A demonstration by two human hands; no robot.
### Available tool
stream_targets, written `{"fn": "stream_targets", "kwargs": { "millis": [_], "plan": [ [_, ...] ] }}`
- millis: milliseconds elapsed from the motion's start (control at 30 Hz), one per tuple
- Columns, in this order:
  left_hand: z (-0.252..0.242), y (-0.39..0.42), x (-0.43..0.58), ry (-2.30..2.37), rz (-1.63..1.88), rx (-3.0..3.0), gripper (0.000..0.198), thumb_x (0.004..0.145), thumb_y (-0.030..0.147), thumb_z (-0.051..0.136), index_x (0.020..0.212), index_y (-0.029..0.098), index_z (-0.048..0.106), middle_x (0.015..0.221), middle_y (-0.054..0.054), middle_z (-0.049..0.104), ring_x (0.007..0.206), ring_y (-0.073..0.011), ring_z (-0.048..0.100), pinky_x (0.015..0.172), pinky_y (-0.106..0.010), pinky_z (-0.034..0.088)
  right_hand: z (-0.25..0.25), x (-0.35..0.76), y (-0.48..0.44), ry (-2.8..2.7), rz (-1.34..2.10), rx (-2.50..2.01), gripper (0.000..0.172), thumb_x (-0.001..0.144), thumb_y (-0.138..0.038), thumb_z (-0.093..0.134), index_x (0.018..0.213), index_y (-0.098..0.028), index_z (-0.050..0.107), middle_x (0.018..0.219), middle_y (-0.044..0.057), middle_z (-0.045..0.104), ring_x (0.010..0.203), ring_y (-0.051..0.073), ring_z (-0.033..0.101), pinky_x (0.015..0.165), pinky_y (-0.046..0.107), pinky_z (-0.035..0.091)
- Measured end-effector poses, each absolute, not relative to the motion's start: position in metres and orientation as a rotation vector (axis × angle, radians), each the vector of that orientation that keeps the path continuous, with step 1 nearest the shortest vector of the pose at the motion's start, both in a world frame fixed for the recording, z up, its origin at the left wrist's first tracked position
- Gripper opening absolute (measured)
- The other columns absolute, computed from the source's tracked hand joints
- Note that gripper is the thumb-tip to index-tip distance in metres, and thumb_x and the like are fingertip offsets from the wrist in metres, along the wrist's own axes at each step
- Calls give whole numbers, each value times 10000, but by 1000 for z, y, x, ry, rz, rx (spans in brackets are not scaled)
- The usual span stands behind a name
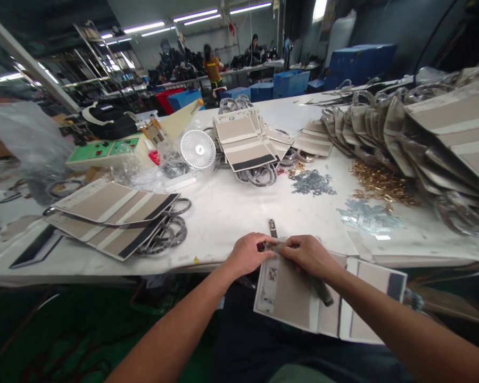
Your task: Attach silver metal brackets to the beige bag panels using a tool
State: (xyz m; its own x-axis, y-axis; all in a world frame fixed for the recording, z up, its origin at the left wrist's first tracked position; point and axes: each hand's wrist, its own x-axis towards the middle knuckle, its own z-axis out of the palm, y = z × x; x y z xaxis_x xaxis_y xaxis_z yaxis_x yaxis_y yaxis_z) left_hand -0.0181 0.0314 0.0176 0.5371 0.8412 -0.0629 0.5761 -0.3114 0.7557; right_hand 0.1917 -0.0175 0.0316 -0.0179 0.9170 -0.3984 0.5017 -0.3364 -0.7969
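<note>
The left hand and right hand pinch a panel's far edge. Below them it is beige, white-edged and crossed by pale bands.

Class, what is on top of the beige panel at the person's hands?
On the panel, a dark strip slants out from beneath the right hand, and small dark shapes show near the panel's left edge. Whatever the right hand covers cannot be seen.
</note>
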Motion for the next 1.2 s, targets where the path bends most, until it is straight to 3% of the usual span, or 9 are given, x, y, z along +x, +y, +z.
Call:
{"fn": "stream_targets", "kwargs": {
  "millis": [167, 300, 467, 733, 833, 967, 1200],
  "plan": [
    [20, 36, -23, 1122, 454, 1881, 440, 805, 190, 702, 1244, 208, 682, 1022, -13, 782, 890, -177, 700, 845, -290, 523, 35, 191, -13, -1467, 1365, -1877, 165, 832, -282, 644, 709, -189, 701, 450, -13, 602, 420, 125, 512, 424, 228, 341],
    [27, 39, -18, 1214, 397, 1865, 501, 839, 276, 693, 1324, 168, 626, 975, -41, 787, 872, -201, 711, 813, -306, 519, 38, 194, -13, -1492, 1367, -1855, 165, 839, -291, 667, 715, -191, 708, 453, -13, 613, 426, 122, 520, 444, 218, 361],
    [32, 48, -11, 1222, 278, 1861, 302, 815, 284, 679, 1083, 165, 750, 874, -38, 758, 799, -199, 677, 723, -287, 478, 40, 196, -14, -1519, 1359, -1839, 162, 838, -264, 669, 694, -194, 684, 471, 1, 641, 444, 131, 559, 468, 213, 390],
    [39, 65, 0, 1287, 81, 1684, 185, 740, 329, 753, 762, 157, 688, 606, 37, 570, 558, -117, 512, 519, -220, 381, 34, 192, -12, -1443, 1260, -1873, 82, 790, -224, 724, 828, -203, 655, 493, -9, 660, 440, 154, 621, 448, 210, 396],
    [49, 66, 5, 1325, 3, 1592, 294, 727, 435, 787, 757, 167, 670, 583, 50, 522, 515, -115, 493, 478, -227, 407, 34, 194, -12, -1424, 1287, -1843, 70, 770, -203, 722, 781, -200, 653, 458, -13, 632, 427, 159, 622, 449, 210, 403],
    [56, 65, 11, 1361, -65, 1497, 414, 666, 521, 847, 784, 167, 667, 624, 37, 567, 545, -122, 555, 492, -235, 471, 34, 196, -11, -1380, 1317, -1787, 77, 744, -177, 725, 746, -198, 651, 431, -18, 604, 425, 160, 617, 451, 206, 402],
    [58, 65, 21, 1452, -93, 1382, 377, 687, 457, 870, 752, 162, 644, 601, 11, 603, 512, -133, 578, 438, -228, 433, 45, 202, -10, -1312, 1312, -1657, 171, 819, -327, 737, 778, -207, 623, 456, -60, 559, 377, 116, 526, 413, 202, 358]
  ]
}}
